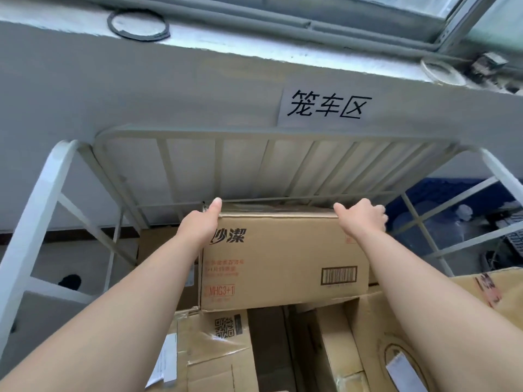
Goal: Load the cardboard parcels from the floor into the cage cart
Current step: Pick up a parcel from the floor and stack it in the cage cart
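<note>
Mid-frame, left hand (202, 222) and right hand (362, 219) clasp the crosswise parcel's (283, 250) top corners, near the cage cart's (254, 134) back rail.

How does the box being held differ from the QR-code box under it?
The held box is gripped at its top corners by the left hand and right hand; the QR box is untouched. The held box shows a barcode; the QR box a QR code. Both are brown cardboard.
</note>
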Demonstrator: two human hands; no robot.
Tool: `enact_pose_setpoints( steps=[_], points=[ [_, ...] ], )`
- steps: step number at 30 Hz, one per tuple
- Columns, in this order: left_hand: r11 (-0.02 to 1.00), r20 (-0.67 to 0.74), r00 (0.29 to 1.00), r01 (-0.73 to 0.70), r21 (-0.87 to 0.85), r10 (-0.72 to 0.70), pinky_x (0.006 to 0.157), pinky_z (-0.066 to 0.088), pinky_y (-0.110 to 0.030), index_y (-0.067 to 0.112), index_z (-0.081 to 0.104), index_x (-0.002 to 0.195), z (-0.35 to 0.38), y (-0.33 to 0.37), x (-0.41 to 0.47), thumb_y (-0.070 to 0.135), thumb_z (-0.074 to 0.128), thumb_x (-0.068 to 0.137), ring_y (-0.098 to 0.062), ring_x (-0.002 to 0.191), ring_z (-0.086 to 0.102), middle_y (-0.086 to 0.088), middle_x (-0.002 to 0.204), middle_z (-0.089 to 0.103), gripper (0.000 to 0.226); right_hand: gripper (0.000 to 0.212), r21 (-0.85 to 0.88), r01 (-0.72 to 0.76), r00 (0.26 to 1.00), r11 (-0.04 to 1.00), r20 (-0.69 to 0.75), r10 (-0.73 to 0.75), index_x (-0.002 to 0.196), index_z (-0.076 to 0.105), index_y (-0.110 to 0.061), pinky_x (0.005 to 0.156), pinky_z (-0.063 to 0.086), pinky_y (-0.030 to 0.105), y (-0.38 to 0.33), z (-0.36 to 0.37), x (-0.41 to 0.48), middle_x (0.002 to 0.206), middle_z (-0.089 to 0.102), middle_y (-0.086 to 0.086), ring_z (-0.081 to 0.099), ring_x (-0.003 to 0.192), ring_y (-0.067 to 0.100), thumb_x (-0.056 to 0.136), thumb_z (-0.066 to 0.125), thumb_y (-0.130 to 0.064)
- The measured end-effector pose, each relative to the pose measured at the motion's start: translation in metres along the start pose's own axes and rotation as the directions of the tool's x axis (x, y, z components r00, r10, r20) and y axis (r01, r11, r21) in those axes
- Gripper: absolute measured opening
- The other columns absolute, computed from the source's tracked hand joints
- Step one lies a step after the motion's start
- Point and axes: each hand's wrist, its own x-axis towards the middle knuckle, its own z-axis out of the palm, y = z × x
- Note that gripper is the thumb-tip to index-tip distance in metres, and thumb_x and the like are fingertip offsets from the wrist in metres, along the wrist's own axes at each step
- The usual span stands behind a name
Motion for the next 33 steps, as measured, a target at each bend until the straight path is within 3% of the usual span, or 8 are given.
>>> enact_pose_setpoints(
  steps=[4, 9, 12, 16, 20, 26, 28, 33],
  points=[
    [0.997, -0.04, 0.997, 0.065, -0.028, -0.066, 0.101, 0.036, -0.043, 0.005, 0.042, 0.142, 0.012, 0.0, 0.022, 0.057, 0.033, 0.098, -0.035, 0.126, 0.045, -0.015, 0.14, 0.048, 0.069, 0.067, 0.21, -0.225, 0.973, 0.951, 0.107, 0.206, 0.141, 0.041, -0.005, 0.102, 0.044, 0.047, 0.027, 0.008, 0.038, 0.138, 0.048, 0.018, 0.049, 0.121, 0.036, 0.092, 0.055, -0.048],
    [0.988, -0.093, 0.989, 0.107, -0.107, -0.117, 0.067, 0.043, -0.035, 0.006, 0.058, 0.104, 0.023, -0.008, 0.026, 0.043, 0.036, 0.094, -0.028, 0.081, 0.059, -0.013, 0.092, 0.067, 0.044, 0.056, 0.368, -0.303, 0.947, 0.879, 0.222, 0.234, 0.138, 0.046, -0.004, 0.084, 0.047, 0.039, 0.043, 0.019, 0.055, 0.125, 0.055, 0.015, 0.055, 0.103, 0.029, 0.095, 0.054, -0.04],
    [0.987, -0.14, 0.982, 0.108, -0.119, -0.125, 0.073, 0.049, -0.04, 0.008, 0.059, 0.094, 0.026, -0.009, 0.019, 0.045, 0.035, 0.091, -0.03, 0.083, 0.063, -0.012, 0.088, 0.069, 0.044, 0.069, 0.417, -0.369, 0.925, 0.831, 0.25, 0.285, 0.142, 0.041, -0.009, 0.084, 0.043, 0.04, 0.044, 0.02, 0.06, 0.129, 0.05, 0.014, 0.051, 0.108, 0.029, 0.089, 0.055, -0.052],
    [0.991, -0.192, 0.978, 0.06, -0.116, -0.081, 0.079, 0.051, -0.042, 0.01, 0.058, 0.088, 0.029, -0.011, 0.002, 0.047, 0.033, 0.093, -0.032, 0.087, 0.064, -0.013, 0.089, 0.069, 0.045, 0.081, 0.46, -0.371, 0.921, 0.807, 0.069, 0.384, 0.148, 0.03, -0.011, 0.103, 0.041, 0.043, 0.035, 0.01, 0.056, 0.143, 0.036, 0.014, 0.04, 0.124, 0.034, 0.083, 0.063, -0.045],
    [0.998, -0.238, 0.971, -0.033, -0.059, 0.018, 0.077, 0.048, -0.042, 0.012, 0.059, 0.081, 0.034, -0.018, -0.025, 0.047, 0.03, 0.096, -0.031, 0.084, 0.061, -0.01, 0.085, 0.067, 0.048, 0.066, 0.474, -0.342, 0.908, 0.811, -0.057, 0.416, 0.147, 0.029, -0.008, 0.099, 0.036, 0.038, 0.034, -0.011, 0.047, 0.148, 0.033, 0.013, 0.034, 0.129, 0.032, 0.091, 0.056, -0.034],
    [0.992, -0.327, 0.937, -0.116, 0.047, 0.125, 0.06, 0.03, -0.034, 0.015, 0.053, 0.076, 0.024, -0.018, -0.071, 0.034, 0.029, 0.1, -0.018, 0.068, 0.05, -0.002, 0.076, 0.06, 0.039, 0.061, 0.557, -0.324, 0.882, 0.765, -0.114, 0.457, 0.146, 0.031, -0.007, 0.097, 0.037, 0.036, 0.045, -0.025, 0.017, 0.148, 0.034, 0.012, 0.034, 0.131, 0.03, 0.094, 0.053, -0.031],
    [0.989, -0.347, 0.926, -0.145, 0.039, 0.149, 0.058, 0.029, -0.033, 0.014, 0.053, 0.076, 0.017, -0.018, -0.084, 0.032, 0.03, 0.1, -0.017, 0.066, 0.049, 0.0, 0.074, 0.059, 0.037, 0.061, 0.596, -0.313, 0.879, 0.739, -0.113, 0.464, 0.146, 0.032, -0.007, 0.092, 0.037, 0.034, 0.046, -0.027, 0.005, 0.147, 0.036, 0.011, 0.036, 0.129, 0.029, 0.094, 0.053, -0.032],
    [0.968, -0.374, 0.896, -0.25, 0.023, 0.24, 0.056, 0.029, -0.031, 0.017, 0.049, 0.073, 0.0, -0.029, -0.118, 0.026, 0.033, 0.101, -0.013, 0.065, 0.046, 0.002, 0.071, 0.056, 0.033, 0.062, 0.681, -0.276, 0.881, 0.678, -0.104, 0.462, 0.145, 0.035, -0.008, 0.097, 0.041, 0.036, 0.052, -0.037, -0.023, 0.145, 0.04, 0.01, 0.04, 0.128, 0.028, 0.093, 0.059, -0.033]
  ],
)
